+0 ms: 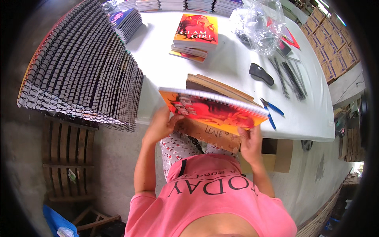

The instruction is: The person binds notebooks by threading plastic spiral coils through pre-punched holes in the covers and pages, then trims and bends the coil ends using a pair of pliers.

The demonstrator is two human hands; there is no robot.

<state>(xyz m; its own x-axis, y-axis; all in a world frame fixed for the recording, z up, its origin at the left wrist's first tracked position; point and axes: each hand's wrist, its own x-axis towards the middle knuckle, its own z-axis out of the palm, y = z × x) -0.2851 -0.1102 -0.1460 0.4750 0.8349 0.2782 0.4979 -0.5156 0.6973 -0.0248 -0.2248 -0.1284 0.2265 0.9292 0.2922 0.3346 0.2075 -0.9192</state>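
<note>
Both hands grip one spiral-bound notebook (215,111) with a red-orange cover, held over the near edge of the white table (237,67): left hand (162,124) fingers clamped on its left end, right hand (249,139) pinching the lower right corner, blue-handled pliers (271,108) just beside it.

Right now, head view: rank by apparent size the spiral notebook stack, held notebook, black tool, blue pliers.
1. Notebook stack, largest by far.
2. Held notebook.
3. Black tool and blue pliers: look alike in size, not ranked.
</note>
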